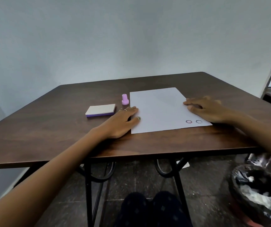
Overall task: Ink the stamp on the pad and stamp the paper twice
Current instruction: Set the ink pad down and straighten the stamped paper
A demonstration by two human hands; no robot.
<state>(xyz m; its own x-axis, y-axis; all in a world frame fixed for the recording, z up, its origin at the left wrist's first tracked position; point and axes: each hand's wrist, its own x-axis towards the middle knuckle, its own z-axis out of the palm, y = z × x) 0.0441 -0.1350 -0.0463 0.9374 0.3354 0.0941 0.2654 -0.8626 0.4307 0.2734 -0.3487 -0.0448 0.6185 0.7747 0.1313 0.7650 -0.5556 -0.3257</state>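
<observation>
A white sheet of paper [162,108] lies on the dark wooden table [66,128]. Two round stamp marks [193,121] sit side by side near its front right corner. A small pink stamp [125,99] stands upright just off the paper's left edge. Left of it rests the closed ink pad [100,110], white on top with a purple base. My left hand [123,120] lies flat on the table with fingertips and thumb on the paper's left edge. My right hand [205,108] lies flat on the paper's right edge. Neither hand holds anything.
The table's front edge runs close to my knees [152,208]. A bin lined with a black bag [259,192] stands on the floor at the lower right. A pale wall rises right behind the table. Black metal table legs [89,190] stand below.
</observation>
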